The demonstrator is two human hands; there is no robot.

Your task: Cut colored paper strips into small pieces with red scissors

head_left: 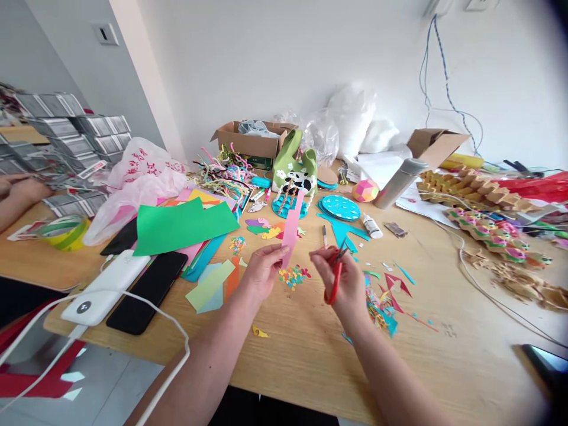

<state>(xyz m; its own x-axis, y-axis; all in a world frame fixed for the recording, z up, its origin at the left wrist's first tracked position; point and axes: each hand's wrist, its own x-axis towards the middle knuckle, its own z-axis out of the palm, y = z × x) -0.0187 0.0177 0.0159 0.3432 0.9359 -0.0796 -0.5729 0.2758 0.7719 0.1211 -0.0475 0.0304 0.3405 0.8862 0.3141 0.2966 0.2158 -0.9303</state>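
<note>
Between the thumb and fingers of my left hand [265, 269] stands a strip of pink paper [291, 228], held upright with a stepped edge near its top. My right hand [348, 284] is closed on red-handled scissors [336, 277], their blades pointing up and away from me. The scissors and the paper are apart. Below the strip, small colourful paper pieces [294, 276] lie in a pile on the wooden table [288, 361]. Light green paper [210, 286] rests left of my left hand, and mixed paper scraps [379, 310] are beside my right wrist.
Green sheets [186, 225], a white power bank [104, 290] with a cable and a black phone [147, 293] lie left. A green panda bag [294, 165] stands behind. A grey bottle [400, 183] and egg cartons [474, 189] are right. Another person's hand [13, 186] shows far left.
</note>
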